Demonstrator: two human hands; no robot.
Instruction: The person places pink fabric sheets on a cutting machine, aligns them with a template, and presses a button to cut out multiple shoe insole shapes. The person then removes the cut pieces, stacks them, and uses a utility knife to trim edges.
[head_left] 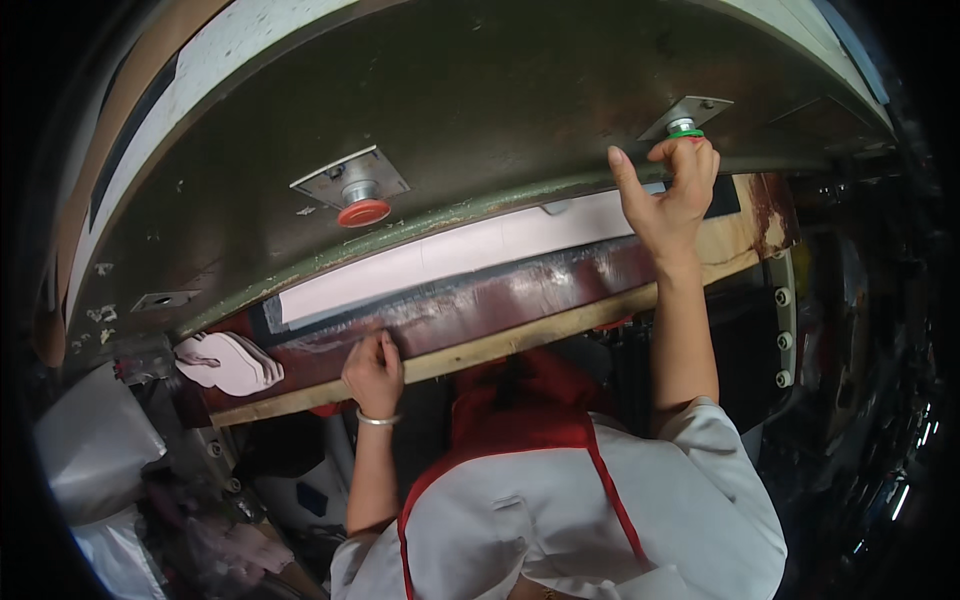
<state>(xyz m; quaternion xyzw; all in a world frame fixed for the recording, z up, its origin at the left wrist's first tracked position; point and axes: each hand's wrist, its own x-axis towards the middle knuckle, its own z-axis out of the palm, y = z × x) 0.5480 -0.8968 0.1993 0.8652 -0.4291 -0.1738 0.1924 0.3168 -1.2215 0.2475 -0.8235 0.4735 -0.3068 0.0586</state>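
My right hand is raised to a green-edged push button on the machine's dark green front. Its curled fingers touch the button, partly covering it, while the thumb sticks out to the side. My left hand rests loosely closed on the dark red ledge, near its wooden front edge; nothing shows in its fingers. Behind the ledge, a pale pink sheet lies partly beneath the machine body. A stack of pale cut-out pieces sits at the ledge's left end.
A red mushroom button juts from the dark green machine front, left of centre. Clear plastic bags hang or lie at the lower left. A metal bracket with round bolts stands below the ledge's right end.
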